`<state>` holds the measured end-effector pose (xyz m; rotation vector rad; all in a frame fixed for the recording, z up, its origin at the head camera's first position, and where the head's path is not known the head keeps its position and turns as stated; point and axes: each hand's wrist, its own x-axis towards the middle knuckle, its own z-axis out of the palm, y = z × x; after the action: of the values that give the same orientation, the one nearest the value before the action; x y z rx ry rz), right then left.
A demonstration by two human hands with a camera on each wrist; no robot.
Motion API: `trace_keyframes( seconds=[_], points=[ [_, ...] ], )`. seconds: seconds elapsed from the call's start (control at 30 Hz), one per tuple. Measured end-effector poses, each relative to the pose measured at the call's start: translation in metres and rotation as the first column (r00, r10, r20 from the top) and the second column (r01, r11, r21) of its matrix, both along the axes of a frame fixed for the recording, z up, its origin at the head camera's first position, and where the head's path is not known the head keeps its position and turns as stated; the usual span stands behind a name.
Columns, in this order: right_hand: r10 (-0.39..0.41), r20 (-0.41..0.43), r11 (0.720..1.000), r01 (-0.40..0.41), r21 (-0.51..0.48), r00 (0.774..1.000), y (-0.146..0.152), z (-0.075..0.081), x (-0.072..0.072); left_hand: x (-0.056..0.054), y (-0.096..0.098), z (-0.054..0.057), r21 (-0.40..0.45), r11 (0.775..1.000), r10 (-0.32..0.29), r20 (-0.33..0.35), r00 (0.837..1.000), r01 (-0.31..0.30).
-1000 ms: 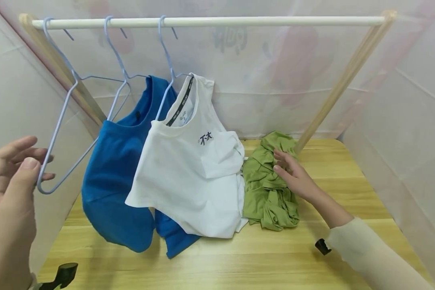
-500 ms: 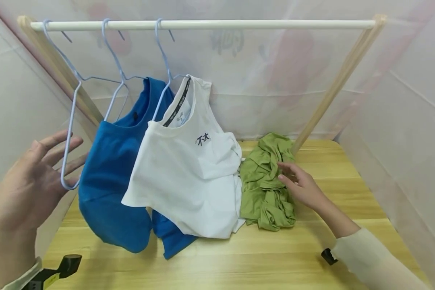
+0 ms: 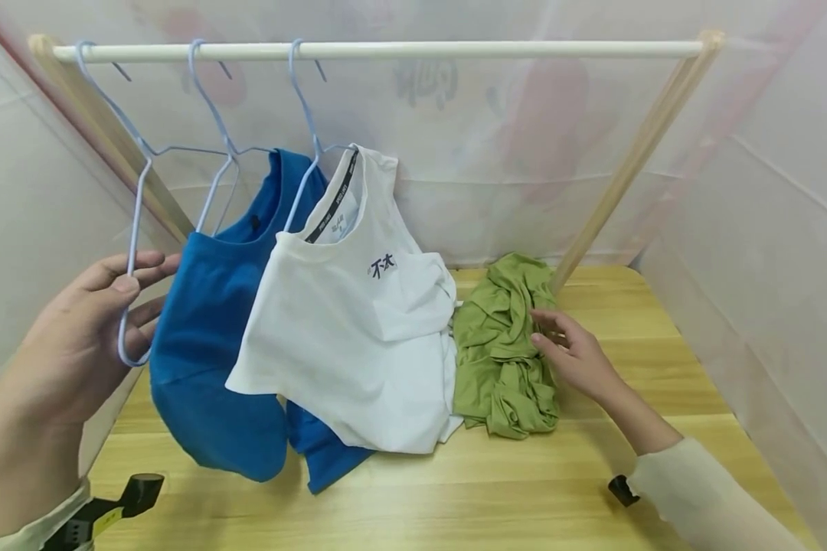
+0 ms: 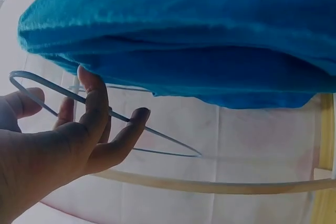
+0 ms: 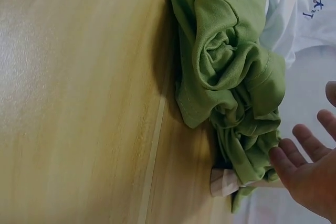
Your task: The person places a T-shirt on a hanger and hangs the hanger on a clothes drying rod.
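In the head view my left hand (image 3: 99, 325) holds the lower corner of the bare light-blue hanger (image 3: 138, 222), thumb on the near side of the wire and fingers behind it. In the left wrist view the wire (image 4: 52, 85) runs between thumb and fingers, close below a blue shirt (image 4: 210, 19). My right hand (image 3: 575, 352) hovers with relaxed fingers at the right side of a crumpled green garment (image 3: 503, 344). From the right wrist, its fingertips show near the far end of the green cloth (image 5: 231, 51), holding nothing.
A white rail (image 3: 496, 50) on wooden legs carries the hangers. A white top (image 3: 344, 306) with dark lettering hangs beside the blue shirt (image 3: 220, 360), both reaching toward the wooden board (image 3: 413, 505). Pale fabric walls stand at the back and sides.
My left hand has let the bare hanger's corner loose, opened, and taken hold of it again, slightly farther right. My right hand has shifted slightly beside the green garment, staying off it.
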<state>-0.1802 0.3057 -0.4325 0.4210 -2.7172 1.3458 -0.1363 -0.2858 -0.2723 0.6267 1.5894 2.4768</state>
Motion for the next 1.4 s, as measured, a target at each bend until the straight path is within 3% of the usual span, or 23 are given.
trace_keyframes(
  seconds=[0.17, 0.33, 0.5, 0.6, 0.73, 0.77, 0.83, 0.97, 1.07, 1.2, 1.3, 1.4],
  points=[
    [-0.006, 0.001, 1.000, 0.006, -0.014, 1.000, 0.000, 0.000, 0.003, 0.002, 0.002, 0.000, 0.036, 0.999, -0.022, -0.050, 0.999, 0.024],
    [-0.003, -0.010, 0.999, 0.003, -0.036, 1.000, -0.003, 0.002, 0.004, 0.002, 0.003, 0.001, 0.029, 0.997, 0.073, -0.067, 0.995, -0.071],
    [-0.027, 0.000, 0.998, 0.027, -0.056, 1.000, -0.001, -0.001, 0.003, 0.007, 0.004, 0.004, -0.045, 0.981, 0.185, -0.108, 0.977, -0.191],
    [-0.022, -0.003, 0.998, 0.022, -0.067, 1.000, 0.000, -0.001, 0.003, 0.009, 0.005, 0.007, -0.037, 0.973, 0.220, -0.142, 0.965, -0.228],
    [-0.010, -0.008, 0.997, 0.009, -0.079, 1.000, 0.001, -0.001, 0.004, 0.018, 0.015, 0.009, -0.016, 0.954, 0.290, -0.190, 0.938, -0.298],
    [-0.005, -0.006, 0.996, 0.005, -0.085, 1.000, 0.001, -0.002, 0.005, 0.022, 0.018, 0.009, -0.027, 0.943, 0.320, -0.206, 0.925, -0.332],
    [-0.002, -0.005, 0.996, 0.002, -0.087, 1.000, 0.002, -0.004, 0.005, 0.032, 0.024, 0.008, -0.086, 0.897, 0.406, -0.231, 0.884, -0.434],
    [0.000, -0.005, 0.997, 0.000, -0.076, 1.000, 0.003, -0.006, 0.006, 0.046, 0.021, 0.000, -0.080, 0.877, 0.431, -0.308, 0.848, -0.474],
    [0.000, 0.002, 0.999, 0.000, -0.047, 1.000, 0.003, -0.007, 0.006, 0.051, 0.012, -0.010, 0.027, 0.908, 0.403, -0.335, 0.852, -0.419],
    [0.005, 0.021, 1.000, -0.005, -0.010, 1.000, 0.004, -0.005, 0.008, 0.060, -0.001, -0.022, 0.129, 0.923, 0.385, -0.317, 0.867, -0.363],
    [0.006, 0.039, 1.000, -0.006, 0.002, 0.999, 0.004, -0.005, 0.009, 0.071, -0.007, -0.028, 0.108, 0.919, 0.394, -0.290, 0.872, -0.379],
    [0.006, 0.064, 1.000, -0.007, 0.014, 0.998, 0.004, -0.005, 0.011, 0.082, -0.009, -0.034, 0.065, 0.927, 0.370, -0.324, 0.871, -0.369]
  ],
)
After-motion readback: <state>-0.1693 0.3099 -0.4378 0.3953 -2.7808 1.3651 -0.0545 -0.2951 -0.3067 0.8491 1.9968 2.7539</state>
